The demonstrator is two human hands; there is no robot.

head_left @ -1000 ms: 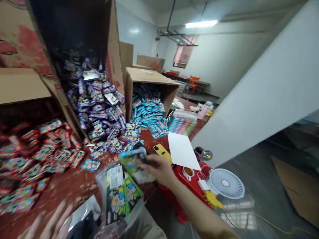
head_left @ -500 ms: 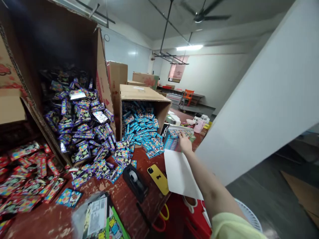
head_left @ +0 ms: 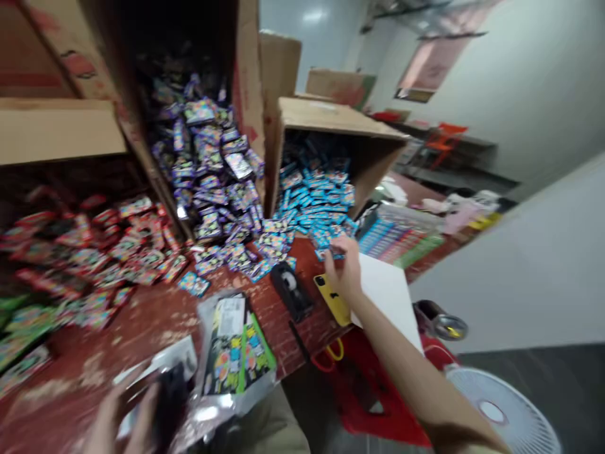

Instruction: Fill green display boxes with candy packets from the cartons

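My right hand (head_left: 346, 268) reaches over the front of the pile of small blue packets (head_left: 314, 198). Its thumb and fingers are apart and half curled. Whether the fingertips touch a packet is unclear. Just right of it stands a clear box (head_left: 397, 236) with rows of blue, red and green packets. A white sheet (head_left: 385, 284) lies under the forearm. My left hand (head_left: 125, 410) is smeared by motion at the lower left, beside a dark object (head_left: 170, 400) that I cannot make out. A plastic bag with printed green and black packaging (head_left: 236, 353) lies to its right.
Purple packets (head_left: 212, 164) spill from a large carton, and red packets (head_left: 108, 252) lie left of them. A black tape dispenser (head_left: 290, 290) and a yellow phone (head_left: 332, 299) lie near the table edge. A white fan (head_left: 501, 410) stands at the lower right.
My right hand has drawn back from the clear box to the blue packets. The view has turned down, and my left hand has come into sight.
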